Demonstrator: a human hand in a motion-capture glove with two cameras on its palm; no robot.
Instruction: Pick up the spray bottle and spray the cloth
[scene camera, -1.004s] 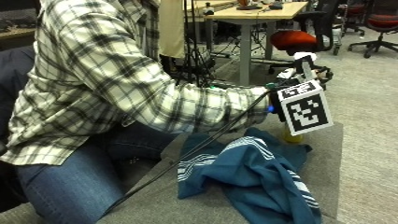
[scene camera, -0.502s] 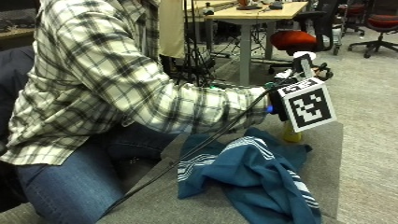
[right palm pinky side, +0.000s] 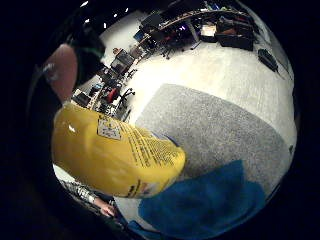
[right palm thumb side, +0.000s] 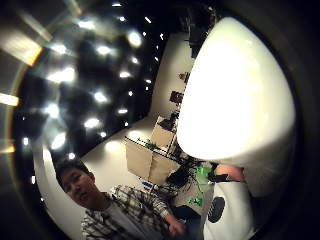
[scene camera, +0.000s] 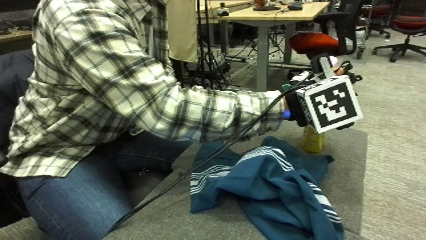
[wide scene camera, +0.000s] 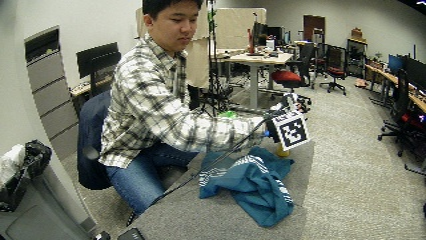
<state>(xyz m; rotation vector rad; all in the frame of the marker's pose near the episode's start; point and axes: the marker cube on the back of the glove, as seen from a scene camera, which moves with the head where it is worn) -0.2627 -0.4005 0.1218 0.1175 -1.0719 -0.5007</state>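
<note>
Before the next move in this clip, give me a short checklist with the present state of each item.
1. Bottle is at the right hand, near the palm: ok.
2. Fingers closed round the bottle: cannot tell, the marker cube hides them.
3. Bottle clear of the table: cannot tell; its yellow base shows just below the hand, and contact with the surface is not visible.
4. Cloth lies on the table beside the bottle, within reach of a spray: ok.
5. Nozzle aimed at the cloth: cannot tell, the nozzle is not visible.
6. Cloth spread flat for spraying: not ok, it lies bunched in folds.
</note>
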